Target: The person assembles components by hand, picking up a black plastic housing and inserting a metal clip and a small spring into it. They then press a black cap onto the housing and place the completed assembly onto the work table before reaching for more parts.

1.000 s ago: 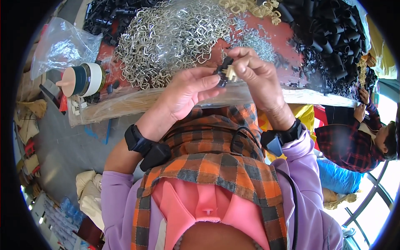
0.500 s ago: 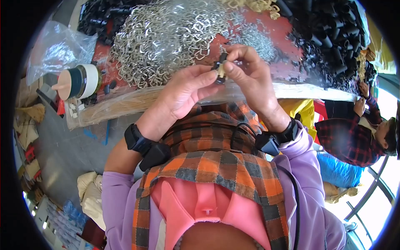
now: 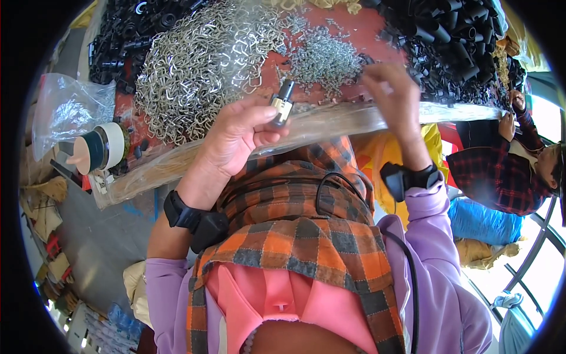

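Since the earlier frame the two hands have come apart: the right hand has left the small part and gone out over the bench, while the left hand keeps the part alone. The left grip is clenched on a small black and brass-coloured plug, pinched between thumb and fingertips and standing almost upright, just at the near edge of the bench. The right grip I cannot tell; the hand is blurred, fingers bent down over the heap of small grey metal pieces, at about 1 o'clock from the plug. At 10 o'clock lies a big heap of silver wire clips, and at 2 o'clock a pile of black tubes. I judge that the step is fetching one more small piece; the next move calls for picking a single one and bringing it back to the plug.
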`<state>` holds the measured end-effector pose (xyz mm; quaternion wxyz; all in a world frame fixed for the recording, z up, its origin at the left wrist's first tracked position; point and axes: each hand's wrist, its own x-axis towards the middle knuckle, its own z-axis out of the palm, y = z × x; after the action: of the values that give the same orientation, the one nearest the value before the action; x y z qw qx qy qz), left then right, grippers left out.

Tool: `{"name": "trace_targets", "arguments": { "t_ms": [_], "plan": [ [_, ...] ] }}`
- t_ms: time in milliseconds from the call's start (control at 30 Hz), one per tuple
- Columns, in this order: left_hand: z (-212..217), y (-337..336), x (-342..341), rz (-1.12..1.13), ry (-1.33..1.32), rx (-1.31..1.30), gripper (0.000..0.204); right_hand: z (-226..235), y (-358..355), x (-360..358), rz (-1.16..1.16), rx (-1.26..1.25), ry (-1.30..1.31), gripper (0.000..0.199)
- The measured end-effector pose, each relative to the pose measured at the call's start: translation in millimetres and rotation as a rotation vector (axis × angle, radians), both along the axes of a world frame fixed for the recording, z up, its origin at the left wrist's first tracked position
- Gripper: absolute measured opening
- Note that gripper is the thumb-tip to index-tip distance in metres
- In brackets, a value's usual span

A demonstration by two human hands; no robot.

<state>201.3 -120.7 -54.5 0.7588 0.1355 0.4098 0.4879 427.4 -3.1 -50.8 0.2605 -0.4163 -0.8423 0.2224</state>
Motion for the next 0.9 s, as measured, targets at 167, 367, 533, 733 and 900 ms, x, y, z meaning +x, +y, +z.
{"name": "trace_targets", "arguments": {
  "t_ms": [167,367,533,733,900],
  "plan": [
    [0,6,6,-0.025,0.013,0.027,0.021,-24,29,34,-0.073,0.122,-0.193,0.016],
    [-2,6,6,0.008,0.015,0.014,0.021,-31,39,33,-0.041,0.09,-0.256,0.017],
    [-7,0,2,-0.013,0.013,0.028,0.022,-34,37,29,-0.064,0.19,-0.28,0.017],
    [-8,-8,-3,0.022,-0.006,0.024,0.024,-27,23,23,-0.133,0.0,-0.116,0.021],
    [-2,-11,-3,0.077,-0.018,-0.004,0.019,-21,15,19,-0.154,-0.519,0.357,0.019]
  ]
}}
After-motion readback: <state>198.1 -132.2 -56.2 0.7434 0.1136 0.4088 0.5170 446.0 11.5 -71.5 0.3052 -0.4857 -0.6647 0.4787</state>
